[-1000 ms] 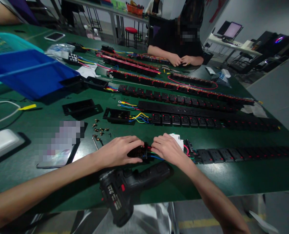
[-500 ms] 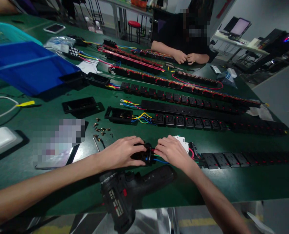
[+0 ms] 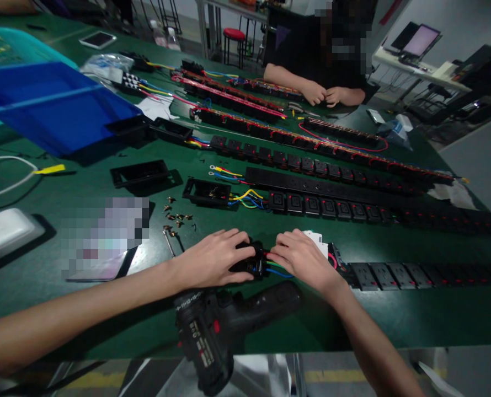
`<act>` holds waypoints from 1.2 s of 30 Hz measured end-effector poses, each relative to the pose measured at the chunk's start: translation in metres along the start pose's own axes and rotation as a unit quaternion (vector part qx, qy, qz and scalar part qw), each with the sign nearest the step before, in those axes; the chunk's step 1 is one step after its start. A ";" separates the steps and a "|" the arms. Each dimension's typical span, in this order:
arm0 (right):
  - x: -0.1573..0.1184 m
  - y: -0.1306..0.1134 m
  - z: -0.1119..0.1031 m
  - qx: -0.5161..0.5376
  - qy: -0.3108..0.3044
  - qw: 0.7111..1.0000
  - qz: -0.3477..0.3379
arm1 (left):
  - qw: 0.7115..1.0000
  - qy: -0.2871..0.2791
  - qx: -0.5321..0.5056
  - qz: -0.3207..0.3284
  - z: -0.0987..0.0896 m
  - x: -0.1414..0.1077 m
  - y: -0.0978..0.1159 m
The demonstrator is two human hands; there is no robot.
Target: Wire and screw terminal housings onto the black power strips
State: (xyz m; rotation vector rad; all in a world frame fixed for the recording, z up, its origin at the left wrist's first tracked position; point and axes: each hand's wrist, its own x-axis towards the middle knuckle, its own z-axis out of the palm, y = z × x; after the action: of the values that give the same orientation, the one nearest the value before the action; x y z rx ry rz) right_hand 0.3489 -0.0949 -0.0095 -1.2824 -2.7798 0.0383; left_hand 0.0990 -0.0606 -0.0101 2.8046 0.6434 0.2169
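My left hand (image 3: 223, 256) is wrapped over a small black housing (image 3: 257, 263) near the front of the green table. Red, green and blue wires (image 3: 279, 271) come out of its right side. On them rests my right hand (image 3: 297, 252), its fingers pinched at the red wire. A white block (image 3: 316, 242) shows behind that hand, and the wires lead toward a row of black sockets (image 3: 388, 275). Below my hands lies a black power drill (image 3: 206, 336). Brass screws (image 3: 179, 219) are scattered behind my left wrist.
Black frames (image 3: 140, 173) and more socket strips (image 3: 324, 207) lie farther back. A blue bin (image 3: 63, 110), a phone (image 3: 108, 237) and a white device (image 3: 7, 237) are at left. Across the table sits a person (image 3: 320, 60) with both hands together.
The whole view has shifted slightly, so things appear a little farther right. Both hands stay at the black housing and its wires, with little visible change in grip.
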 end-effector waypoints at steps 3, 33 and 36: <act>-0.001 -0.001 -0.002 -0.005 -0.005 1.000 -0.006 | 1.000 -0.007 -0.005 -0.005 0.000 0.000 0.000; -0.003 0.004 0.004 0.042 -0.016 0.999 -0.001 | 0.999 -0.028 0.015 -0.009 0.001 0.001 0.002; -0.003 0.005 0.006 0.057 -0.019 0.998 0.011 | 0.999 -0.029 0.015 -0.009 0.000 0.001 0.002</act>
State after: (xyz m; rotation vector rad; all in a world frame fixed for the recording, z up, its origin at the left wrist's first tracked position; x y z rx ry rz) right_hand 0.3540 -0.0936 -0.0164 -1.2978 -2.7493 0.2227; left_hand 0.1012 -0.0619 -0.0097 2.8208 0.6645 0.1225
